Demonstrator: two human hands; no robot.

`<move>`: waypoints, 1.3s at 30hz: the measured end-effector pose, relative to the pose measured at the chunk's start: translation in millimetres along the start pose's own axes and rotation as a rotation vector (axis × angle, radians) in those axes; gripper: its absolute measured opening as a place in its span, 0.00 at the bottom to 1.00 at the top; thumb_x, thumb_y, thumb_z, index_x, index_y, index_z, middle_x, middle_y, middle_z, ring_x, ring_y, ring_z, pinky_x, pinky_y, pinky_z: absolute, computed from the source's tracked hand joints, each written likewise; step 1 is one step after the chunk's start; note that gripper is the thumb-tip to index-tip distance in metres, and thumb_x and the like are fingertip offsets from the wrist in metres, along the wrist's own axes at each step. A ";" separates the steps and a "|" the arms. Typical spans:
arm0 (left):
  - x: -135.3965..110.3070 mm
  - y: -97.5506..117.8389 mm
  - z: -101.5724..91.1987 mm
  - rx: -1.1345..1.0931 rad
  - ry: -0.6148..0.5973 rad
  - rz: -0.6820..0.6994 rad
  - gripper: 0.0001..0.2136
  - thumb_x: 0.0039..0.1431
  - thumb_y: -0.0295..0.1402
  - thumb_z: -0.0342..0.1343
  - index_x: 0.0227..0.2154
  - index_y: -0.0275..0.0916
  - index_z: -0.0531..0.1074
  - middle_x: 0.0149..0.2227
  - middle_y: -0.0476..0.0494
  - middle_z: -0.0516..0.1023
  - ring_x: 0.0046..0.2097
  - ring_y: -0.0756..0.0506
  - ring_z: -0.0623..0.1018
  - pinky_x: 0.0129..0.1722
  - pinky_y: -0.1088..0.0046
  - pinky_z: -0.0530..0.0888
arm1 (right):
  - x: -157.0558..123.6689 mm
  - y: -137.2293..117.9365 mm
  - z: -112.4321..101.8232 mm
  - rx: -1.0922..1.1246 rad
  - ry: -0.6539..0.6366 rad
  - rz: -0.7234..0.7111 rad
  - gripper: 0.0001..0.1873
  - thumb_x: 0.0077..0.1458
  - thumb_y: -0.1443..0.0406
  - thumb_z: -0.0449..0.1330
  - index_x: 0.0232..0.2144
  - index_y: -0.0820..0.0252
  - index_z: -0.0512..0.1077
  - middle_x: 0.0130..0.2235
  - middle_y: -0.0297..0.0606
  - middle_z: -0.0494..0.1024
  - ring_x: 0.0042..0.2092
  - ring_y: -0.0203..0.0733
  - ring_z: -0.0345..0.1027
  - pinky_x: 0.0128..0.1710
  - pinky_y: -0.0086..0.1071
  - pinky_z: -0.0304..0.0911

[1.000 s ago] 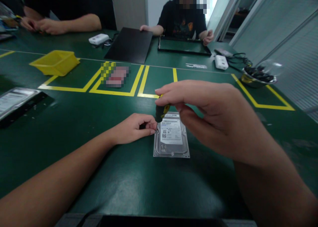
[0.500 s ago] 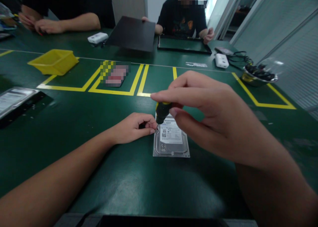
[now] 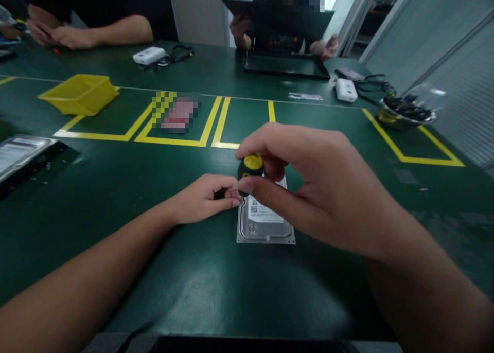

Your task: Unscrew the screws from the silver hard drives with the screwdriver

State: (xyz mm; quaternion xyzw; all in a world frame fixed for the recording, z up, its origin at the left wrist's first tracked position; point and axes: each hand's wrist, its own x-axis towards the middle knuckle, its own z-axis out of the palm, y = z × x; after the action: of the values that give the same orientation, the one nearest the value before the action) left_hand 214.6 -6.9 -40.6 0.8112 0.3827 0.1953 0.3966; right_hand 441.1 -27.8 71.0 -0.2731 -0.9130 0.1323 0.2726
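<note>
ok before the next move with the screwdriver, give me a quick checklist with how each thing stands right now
1. Screwdriver gripped in the right hand: ok.
2. Screwdriver tip engaged in a screw: cannot tell, the tip is out of sight.
3. Hard drive lying flat on the table, label up: ok.
4. Left hand at the drive's left edge: ok; how firmly it bears on the drive, cannot tell.
5. Clear view of the whole label: not ok, the right hand covers part of it.
6. Yellow bin close beside the drive: not ok, it stands farther back, off to the left.
</note>
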 end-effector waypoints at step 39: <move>0.4 -0.7 1.4 0.047 0.020 0.014 0.12 0.63 0.40 0.54 0.30 0.37 0.71 0.31 0.47 0.73 0.37 0.46 0.73 0.38 0.70 0.71 | -1.0 4.8 10.9 0.063 -0.010 -0.010 0.17 0.63 0.69 0.54 0.54 0.61 0.67 0.48 0.39 0.74 0.45 0.39 0.67 0.44 0.35 0.63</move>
State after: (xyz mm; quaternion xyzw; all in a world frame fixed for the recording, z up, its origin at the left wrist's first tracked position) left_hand 215.3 -7.0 -42.0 0.8212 0.3853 0.1969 0.3721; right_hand 437.7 -25.5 59.8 -0.2593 -0.9110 0.1609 0.2773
